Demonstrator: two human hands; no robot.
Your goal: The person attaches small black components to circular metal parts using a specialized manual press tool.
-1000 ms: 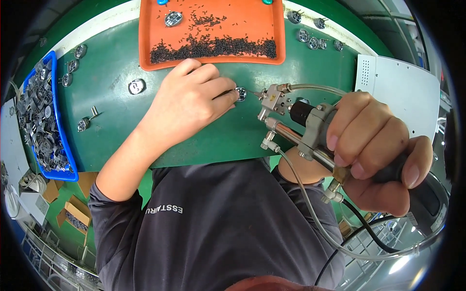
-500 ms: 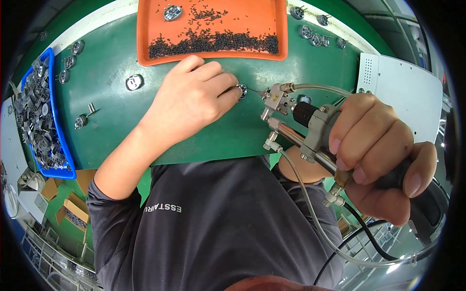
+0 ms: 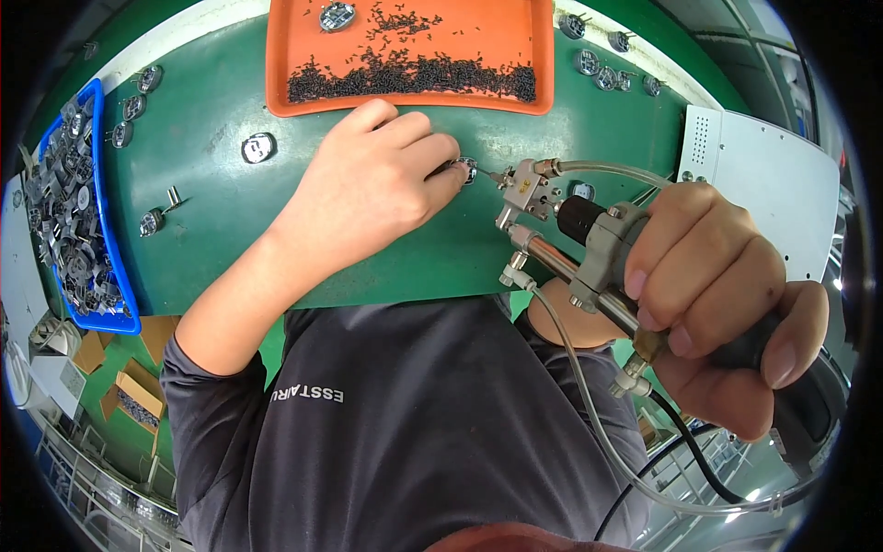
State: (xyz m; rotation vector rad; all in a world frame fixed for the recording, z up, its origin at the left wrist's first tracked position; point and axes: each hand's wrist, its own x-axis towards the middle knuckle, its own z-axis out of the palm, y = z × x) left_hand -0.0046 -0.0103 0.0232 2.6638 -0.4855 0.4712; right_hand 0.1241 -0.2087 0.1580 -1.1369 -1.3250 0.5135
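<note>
On the green bench, my left hand (image 3: pixel 377 184) is closed, its fingertips pinching a small round metal-and-black part (image 3: pixel 470 171) that they mostly cover. My right hand (image 3: pixel 713 285) is wrapped around the dark grip of a hose-fed hand tool (image 3: pixel 543 207) with a metal valve block and a thin needle-like tip. That tip points left and reaches the part at my left fingertips; whether it touches cannot be made out. Just beyond my left knuckles lies an orange tray (image 3: pixel 414 105) holding many tiny black pins or screws (image 3: pixel 414 78) and one round part (image 3: pixel 337 16).
At the left stands a blue bin (image 3: pixel 118 221) heaped with dark parts. Several round parts (image 3: pixel 258 147) lie about the bench, some along its far right edge (image 3: pixel 605 77). A white metal box (image 3: pixel 763 184) is at the right. A clear hose (image 3: pixel 584 405) loops down from the tool.
The bench and tray have shifted slightly up and right in the view. My left hand still pinches the part, and the tool tip stays beside it.
</note>
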